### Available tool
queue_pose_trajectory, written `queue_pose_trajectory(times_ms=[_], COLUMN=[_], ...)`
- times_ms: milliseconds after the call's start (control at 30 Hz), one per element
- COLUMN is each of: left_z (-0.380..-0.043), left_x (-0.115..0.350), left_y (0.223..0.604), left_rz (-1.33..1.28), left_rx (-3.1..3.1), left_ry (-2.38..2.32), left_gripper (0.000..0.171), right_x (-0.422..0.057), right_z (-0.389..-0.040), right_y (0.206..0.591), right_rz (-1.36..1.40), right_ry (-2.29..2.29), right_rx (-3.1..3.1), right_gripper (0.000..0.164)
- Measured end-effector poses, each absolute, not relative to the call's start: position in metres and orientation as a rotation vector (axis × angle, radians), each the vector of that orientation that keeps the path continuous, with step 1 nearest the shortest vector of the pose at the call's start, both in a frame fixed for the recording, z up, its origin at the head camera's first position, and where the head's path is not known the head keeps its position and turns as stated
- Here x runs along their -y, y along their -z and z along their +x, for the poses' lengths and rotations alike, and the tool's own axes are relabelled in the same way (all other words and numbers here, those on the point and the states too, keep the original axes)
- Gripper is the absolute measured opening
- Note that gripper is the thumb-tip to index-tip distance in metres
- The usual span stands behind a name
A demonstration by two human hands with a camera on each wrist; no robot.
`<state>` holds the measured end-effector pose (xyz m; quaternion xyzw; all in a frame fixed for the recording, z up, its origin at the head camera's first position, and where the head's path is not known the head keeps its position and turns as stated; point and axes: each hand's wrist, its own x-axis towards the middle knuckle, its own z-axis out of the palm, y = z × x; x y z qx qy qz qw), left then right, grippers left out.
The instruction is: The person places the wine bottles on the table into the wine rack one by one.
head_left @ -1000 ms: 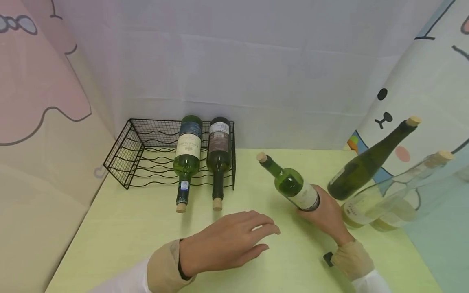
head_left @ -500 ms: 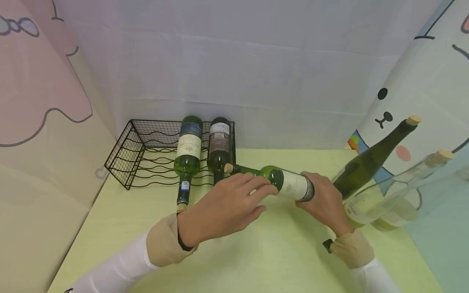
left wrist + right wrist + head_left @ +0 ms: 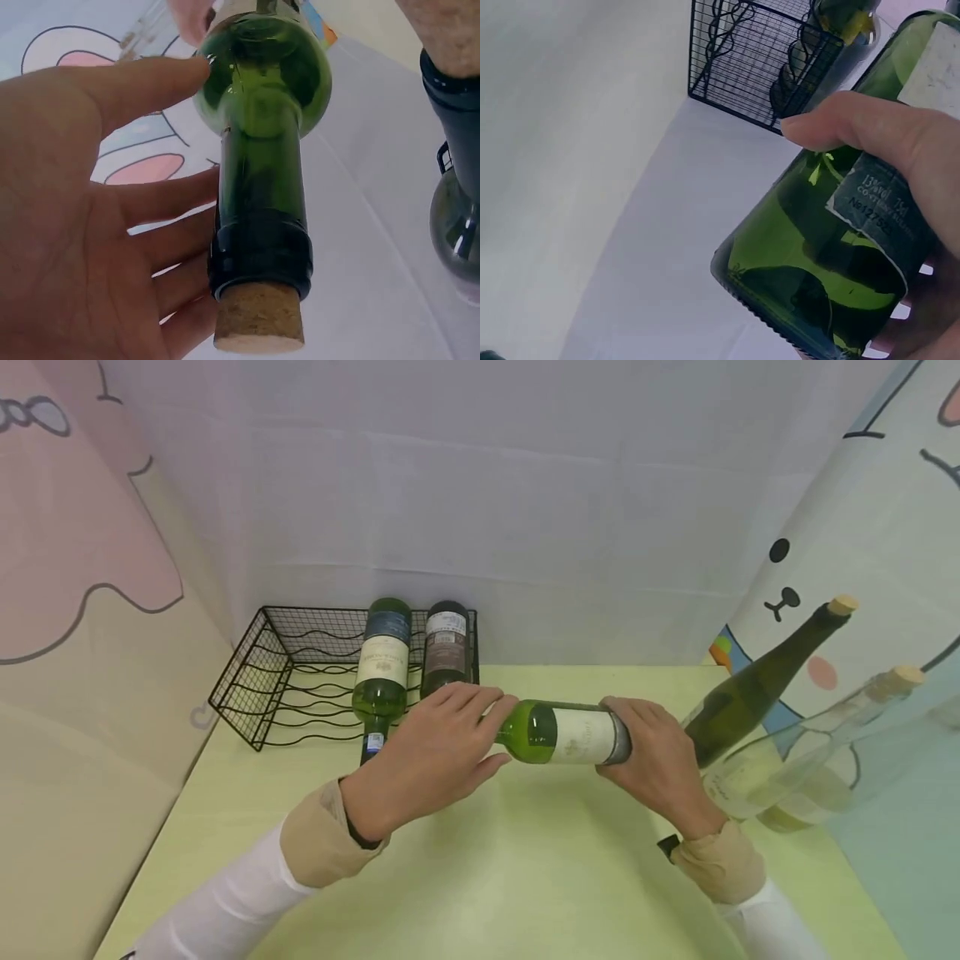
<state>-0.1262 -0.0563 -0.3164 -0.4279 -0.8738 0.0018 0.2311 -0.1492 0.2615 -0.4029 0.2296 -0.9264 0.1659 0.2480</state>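
Note:
A green wine bottle (image 3: 583, 735) with a cream label lies level in the air, its neck toward the left. My right hand (image 3: 651, 758) grips it near the base, thumb and fingers wrapped round the glass (image 3: 802, 247). At the neck, my left hand (image 3: 438, 747) reaches in with fairly straight fingers. In the left wrist view those fingers lie behind the neck (image 3: 262, 176), with the thumb close to the bottle's shoulder. A cork (image 3: 259, 319) plugs the mouth; in the head view the left hand hides it.
A black wire rack (image 3: 247, 693) stands at the back left. Two bottles lie in it, a green bottle (image 3: 382, 664) and a dark bottle (image 3: 446, 643), necks toward me. On the right stand a tall green bottle (image 3: 750, 693) and clear corked bottles (image 3: 810, 743).
The held bottle has swung from slanting up to level, and moved slightly left. My left hand has risen and shifted left to the bottle's neck. The racked bottles have not moved.

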Motion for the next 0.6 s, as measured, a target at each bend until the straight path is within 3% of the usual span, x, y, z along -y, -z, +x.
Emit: queue_pose_trajectory(times_ms=[400, 600], left_z=[-0.134, -0.136], left_x=[0.061, 0.063], left_y=[0.315, 0.32], left_rz=[-1.127, -1.099], left_rx=[2.548, 2.575], left_ry=[-0.127, -0.098], left_gripper=[0.059, 0.048], right_x=[-0.252, -0.249], right_z=[-0.147, -0.144], right_y=[0.373, 0.359], right_rz=[0.723, 0.726], right_ry=[-0.285, -0.27], right_rx=[2.434, 2.424], right_gripper=[0.078, 0.079])
